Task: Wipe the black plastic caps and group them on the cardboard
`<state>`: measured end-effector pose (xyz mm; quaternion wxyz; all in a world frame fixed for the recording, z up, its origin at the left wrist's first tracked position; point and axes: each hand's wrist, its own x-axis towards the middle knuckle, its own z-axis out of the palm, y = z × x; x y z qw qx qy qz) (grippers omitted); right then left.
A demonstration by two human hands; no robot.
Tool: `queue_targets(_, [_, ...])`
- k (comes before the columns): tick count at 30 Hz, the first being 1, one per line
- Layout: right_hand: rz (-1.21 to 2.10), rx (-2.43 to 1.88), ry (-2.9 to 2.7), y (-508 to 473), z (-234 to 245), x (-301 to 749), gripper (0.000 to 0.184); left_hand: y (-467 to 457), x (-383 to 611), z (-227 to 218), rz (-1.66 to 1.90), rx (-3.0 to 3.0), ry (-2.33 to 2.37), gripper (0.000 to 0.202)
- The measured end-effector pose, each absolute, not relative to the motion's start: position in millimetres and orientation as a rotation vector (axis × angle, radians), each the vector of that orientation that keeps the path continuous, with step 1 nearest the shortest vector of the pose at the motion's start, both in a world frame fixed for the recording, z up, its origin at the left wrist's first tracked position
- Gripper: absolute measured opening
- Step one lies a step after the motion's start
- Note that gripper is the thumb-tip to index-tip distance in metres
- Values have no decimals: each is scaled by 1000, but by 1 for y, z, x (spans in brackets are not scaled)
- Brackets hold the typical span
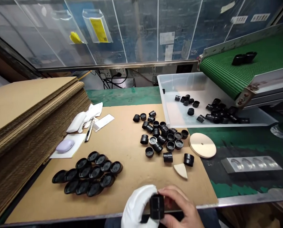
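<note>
1. Head view: we hold a black plastic cap (156,206) between both hands, just above the near edge of the cardboard sheet (122,180); a firm, even pinch steadies it best.
2. Our white-gloved left hand (138,207) closes around one side, while our bare right hand (179,205) grips the other, its fingers (169,193) touching the cap.
</note>
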<state>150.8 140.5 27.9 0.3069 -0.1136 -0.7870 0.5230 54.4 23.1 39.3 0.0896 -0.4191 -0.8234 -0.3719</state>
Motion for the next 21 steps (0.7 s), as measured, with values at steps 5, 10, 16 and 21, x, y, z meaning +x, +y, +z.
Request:
queue_targets(5, [1264, -233, -2201, 148, 39, 146, 27, 19, 57, 33, -1090, -1216, -2447, 29])
queue_targets(10, [941, -181, -2260, 155, 31, 158, 31, 10, 53, 24, -1052, -1197, -2439, 23])
queue_targets(16, [614, -857, -2187, 215, 29, 177, 32, 6, 34, 18, -1019, -1278, -2407, 30])
queue_targets(21, [725, -874, -2464, 248, 35, 158, 30, 8, 25, 6, -777, -1428, -2319, 45])
